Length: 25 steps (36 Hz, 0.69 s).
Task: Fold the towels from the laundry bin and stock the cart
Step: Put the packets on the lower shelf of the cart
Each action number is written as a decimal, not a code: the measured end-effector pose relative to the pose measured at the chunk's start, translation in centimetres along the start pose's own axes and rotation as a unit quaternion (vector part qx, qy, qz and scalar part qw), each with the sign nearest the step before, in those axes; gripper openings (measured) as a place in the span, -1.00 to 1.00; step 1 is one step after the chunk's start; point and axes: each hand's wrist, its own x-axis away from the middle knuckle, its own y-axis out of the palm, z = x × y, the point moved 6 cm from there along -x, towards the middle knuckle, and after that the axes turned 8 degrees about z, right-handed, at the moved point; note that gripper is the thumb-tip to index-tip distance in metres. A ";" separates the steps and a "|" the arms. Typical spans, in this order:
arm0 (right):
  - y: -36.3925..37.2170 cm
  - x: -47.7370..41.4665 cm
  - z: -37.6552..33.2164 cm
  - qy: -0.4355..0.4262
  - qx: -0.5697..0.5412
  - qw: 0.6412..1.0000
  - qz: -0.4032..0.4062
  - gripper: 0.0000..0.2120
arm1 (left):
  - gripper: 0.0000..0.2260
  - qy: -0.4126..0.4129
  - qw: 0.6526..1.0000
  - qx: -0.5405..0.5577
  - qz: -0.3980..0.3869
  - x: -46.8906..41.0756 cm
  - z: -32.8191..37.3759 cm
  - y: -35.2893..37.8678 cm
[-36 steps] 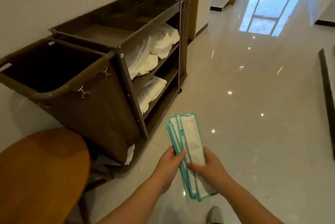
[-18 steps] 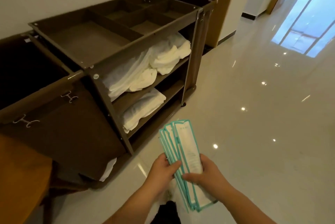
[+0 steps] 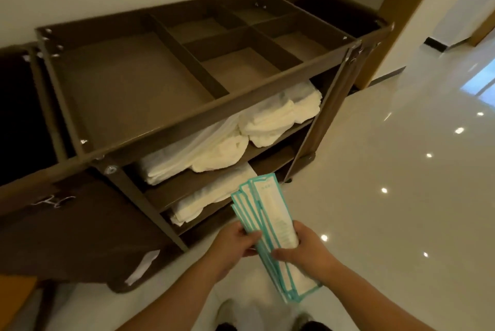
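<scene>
Towels, white and folded, are seen stacked on the middle shelf of the cart, and more are laid on the shelf below. The folding part of the task is therefore judged to be largely done, though the inside of the dark laundry bin at the cart's left end cannot be made out. The stocking step is judged to be in hand: a fanned sheaf of flat, teal-edged packets is held in front of the lower shelf, well below the cart's top tray. The sheaf is gripped from both sides. The fingers of the left hand are curled round its left edge, and it is pinched on the right by the right hand, with the thumb laid across the top packet.

The top tray is divided into one large compartment at the left and several smaller ones at the right; nothing can be seen in any of them. For the next move, the sheaf would probably need to be squared up, raised above the tray rim, and set down inside a single compartment so that the packets are not scattered. A glossy tiled floor is spread out to the right of the cart.
</scene>
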 end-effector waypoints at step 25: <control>3.6 -14.9 7.7 -0.036 0.173 0.920 -0.350 -0.59 | -0.90 -0.099 0.873 0.291 0.377 -5.2 -14.2 6.4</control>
